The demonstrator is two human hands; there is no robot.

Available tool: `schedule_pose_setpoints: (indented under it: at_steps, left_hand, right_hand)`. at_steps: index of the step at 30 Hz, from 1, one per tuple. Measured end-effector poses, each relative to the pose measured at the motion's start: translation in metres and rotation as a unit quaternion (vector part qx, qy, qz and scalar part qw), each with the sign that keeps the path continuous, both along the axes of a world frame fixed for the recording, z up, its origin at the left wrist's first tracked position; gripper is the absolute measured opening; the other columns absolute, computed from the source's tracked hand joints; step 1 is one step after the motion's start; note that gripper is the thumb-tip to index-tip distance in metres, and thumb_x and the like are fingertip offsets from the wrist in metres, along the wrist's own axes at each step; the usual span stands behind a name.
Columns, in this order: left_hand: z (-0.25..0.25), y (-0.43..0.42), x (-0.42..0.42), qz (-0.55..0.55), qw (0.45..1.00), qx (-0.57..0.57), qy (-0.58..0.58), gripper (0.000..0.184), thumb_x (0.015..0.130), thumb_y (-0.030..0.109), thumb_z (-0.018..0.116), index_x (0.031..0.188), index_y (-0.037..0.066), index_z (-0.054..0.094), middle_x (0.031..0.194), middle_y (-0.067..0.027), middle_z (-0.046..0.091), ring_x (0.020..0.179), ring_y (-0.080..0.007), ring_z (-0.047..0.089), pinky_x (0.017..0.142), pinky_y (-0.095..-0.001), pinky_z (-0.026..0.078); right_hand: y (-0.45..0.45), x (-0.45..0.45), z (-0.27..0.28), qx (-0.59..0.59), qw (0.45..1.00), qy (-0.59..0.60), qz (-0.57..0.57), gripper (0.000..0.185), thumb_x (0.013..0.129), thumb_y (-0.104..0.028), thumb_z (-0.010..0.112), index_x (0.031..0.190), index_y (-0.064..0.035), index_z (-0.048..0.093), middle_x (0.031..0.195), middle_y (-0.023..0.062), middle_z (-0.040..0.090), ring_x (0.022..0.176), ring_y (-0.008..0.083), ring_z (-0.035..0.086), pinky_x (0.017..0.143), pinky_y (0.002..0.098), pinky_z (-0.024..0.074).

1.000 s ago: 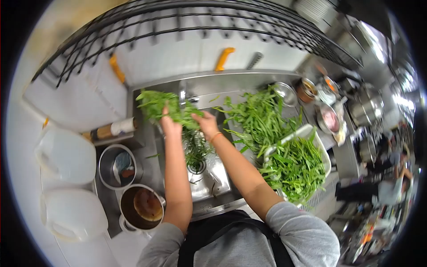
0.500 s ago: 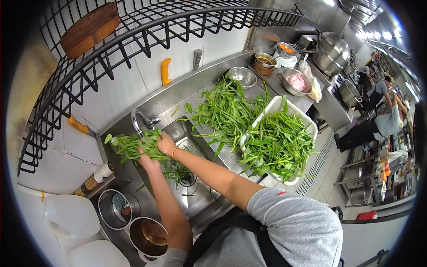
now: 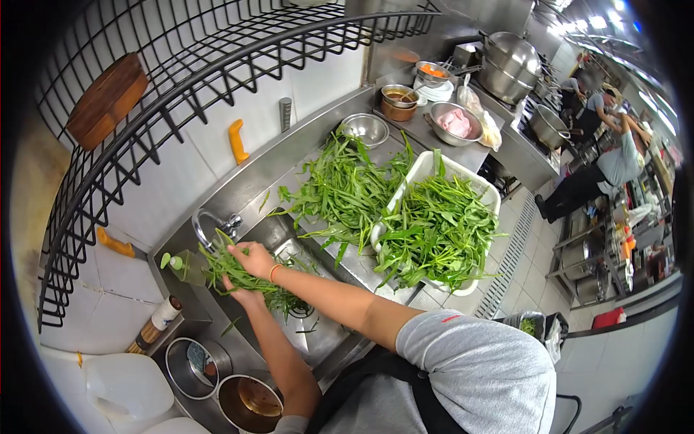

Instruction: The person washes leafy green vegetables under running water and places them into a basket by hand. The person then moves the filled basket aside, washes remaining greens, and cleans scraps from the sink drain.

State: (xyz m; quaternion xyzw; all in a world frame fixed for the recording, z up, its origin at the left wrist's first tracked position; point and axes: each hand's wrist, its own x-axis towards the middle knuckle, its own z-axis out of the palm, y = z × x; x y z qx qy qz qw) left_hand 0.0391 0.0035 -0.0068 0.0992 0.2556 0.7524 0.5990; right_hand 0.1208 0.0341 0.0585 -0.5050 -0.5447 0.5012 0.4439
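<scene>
Long leafy greens [image 3: 225, 271] are bunched between both hands under the curved tap [image 3: 204, 223], above the sink [image 3: 325, 340]. My right hand [image 3: 253, 259], with an orange band at the wrist, is closed over the upper side of the bunch. From below, my left hand [image 3: 242, 291] grips the same greens, its fingers partly hidden by leaves. More loose greens lie in the basin beneath the hands. Just left of the bunch stands a clear bottle with a green pump top [image 3: 173, 262].
A pile of greens [image 3: 347, 177] covers the steel counter beside a white basket [image 3: 493, 195] full of greens. Behind them is a steel bowl [image 3: 365, 130]. A black wire rack [image 3: 238, 69] hangs overhead. Pots [image 3: 249, 401] stand lower left; people work at far right.
The view has shifted, and the bunch is more upright and compact. My right hand has moved further over its top, and the pump bottle shows more clearly.
</scene>
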Motion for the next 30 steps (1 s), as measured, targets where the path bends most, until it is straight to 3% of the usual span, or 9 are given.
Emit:
schedule_pose_setpoints:
  at_steps: [5,8,13,17,21,23,25,27,30]
  left_hand:
    - [0.011,-0.017,0.000,0.033,0.993,0.006,0.117,0.050,0.088,0.041,0.032,0.126,0.008,0.035,0.124,-0.0077,0.043,0.112,-0.0231,0.043,0.094,-0.0374,0.035]
    - [0.020,-0.032,0.010,-0.127,0.984,-0.016,0.128,0.052,0.088,0.043,0.038,0.127,0.009,0.034,0.123,-0.0065,0.043,0.115,-0.0217,0.039,0.096,-0.0353,0.030]
    - [0.110,-0.044,0.097,-0.317,0.832,0.085,0.447,0.037,0.086,0.021,0.051,0.119,0.005,0.045,0.116,-0.0057,0.049,0.103,-0.0149,0.047,0.088,-0.0300,0.037]
    - [0.143,-0.036,0.184,-0.455,0.752,0.243,0.411,0.043,0.082,0.023,0.055,0.118,0.001,0.045,0.119,-0.0139,0.047,0.108,-0.0223,0.047,0.091,-0.0331,0.036]
    - [0.130,-0.042,0.248,-0.378,0.532,0.187,0.734,0.070,0.080,0.045,0.051,0.124,-0.006,0.034,0.121,-0.0286,0.040,0.114,-0.0378,0.039,0.095,-0.0385,0.033]
    - [0.098,-0.044,0.276,-0.390,0.503,0.199,0.745,0.076,0.079,0.049,0.050,0.124,-0.009,0.031,0.118,-0.0313,0.040,0.113,-0.0396,0.040,0.094,-0.0398,0.034]
    - [0.089,-0.048,0.297,-0.420,0.464,0.175,0.760,0.078,0.078,0.050,0.050,0.124,-0.010,0.030,0.118,-0.0321,0.040,0.111,-0.0407,0.041,0.093,-0.0396,0.035]
    - [0.054,-0.042,0.316,-0.482,0.439,0.193,0.733,0.076,0.077,0.048,0.052,0.122,-0.010,0.033,0.115,-0.0307,0.043,0.105,-0.0393,0.045,0.090,-0.0378,0.038]
    - [0.049,-0.028,0.328,-0.477,0.407,0.190,0.755,0.067,0.075,0.049,0.054,0.110,-0.008,0.047,0.111,-0.0300,0.045,0.102,-0.0391,0.048,0.087,-0.0409,0.040]
  right_hand:
    - [-0.006,0.015,-0.008,0.117,0.976,-0.089,0.160,0.061,0.065,-0.034,0.069,0.112,-0.0023,0.048,0.100,0.0165,0.057,0.094,0.0253,0.055,0.084,0.0312,0.0410]
    - [-0.004,0.059,0.003,0.121,0.967,-0.032,0.221,0.065,0.061,-0.027,0.074,0.112,0.0005,0.046,0.105,0.0158,0.055,0.099,0.0240,0.052,0.086,0.0327,0.0401]
    - [-0.067,0.209,0.103,0.163,0.969,-0.188,0.014,0.071,0.060,-0.029,0.076,0.116,0.0018,0.045,0.114,0.0165,0.050,0.108,0.0245,0.047,0.094,0.0326,0.0346]
    - [-0.114,0.334,0.156,0.201,0.882,-0.355,-0.236,0.059,0.056,-0.012,0.074,0.109,-0.0024,0.051,0.110,0.0123,0.054,0.102,0.0195,0.051,0.090,0.0313,0.0378]
    - [-0.099,0.444,0.147,0.069,0.869,-0.424,-0.246,0.064,0.056,-0.021,0.076,0.109,0.0001,0.049,0.109,0.0202,0.053,0.097,0.0309,0.055,0.085,0.0349,0.0419]
    - [-0.080,0.480,0.114,-0.156,0.773,-0.605,-0.115,0.092,0.057,-0.064,0.063,0.122,-0.0023,0.041,0.120,0.0218,0.045,0.110,0.0333,0.045,0.092,0.0362,0.0364]
    - [-0.051,0.492,0.106,-0.307,0.779,-0.544,0.056,0.100,0.059,-0.076,0.048,0.128,-0.0048,0.035,0.129,0.0209,0.037,0.119,0.0334,0.036,0.098,0.0365,0.0296]
    - [-0.006,0.502,0.105,-0.369,0.659,-0.654,-0.049,0.090,0.065,-0.075,0.043,0.124,-0.0072,0.043,0.127,0.0182,0.040,0.118,0.0317,0.039,0.096,0.0366,0.0312]
    - [0.077,0.486,0.128,-0.222,0.699,-0.673,-0.097,0.070,0.073,-0.066,0.043,0.109,-0.0070,0.057,0.113,0.0165,0.053,0.105,0.0303,0.051,0.086,0.0397,0.0407]
